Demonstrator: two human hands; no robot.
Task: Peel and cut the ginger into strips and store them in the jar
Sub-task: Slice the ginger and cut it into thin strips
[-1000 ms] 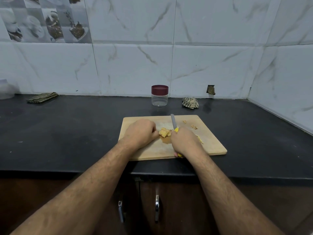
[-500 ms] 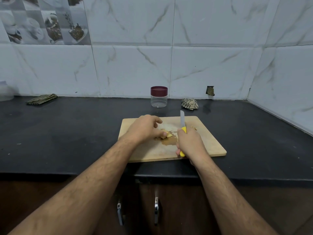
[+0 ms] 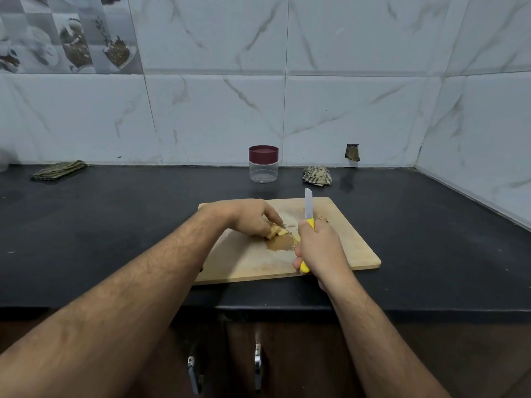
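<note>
Ginger (image 3: pixel 276 232) pinched under my left hand (image 3: pixel 249 218) on the board (image 3: pixel 344 248), right hand (image 3: pixel 319 248) gripping the knife (image 3: pixel 308 206), blade up off it

Pale yellow ginger pieces (image 3: pixel 276 231) are lying in a small clump near the middle of the wooden cutting board (image 3: pixel 344 248), beside a damp brown stain. Behind the board, a clear jar (image 3: pixel 263 168) is standing upright, its maroon lid closed.

I'm looking at a home kitchen: marble-look wall tiles (image 3: pixel 344 110), a black stone tabletop (image 3: pixel 115 225), a wooden chopping board (image 3: pixel 344 242), cupboard handles (image 3: pixel 258 366) below.
</note>
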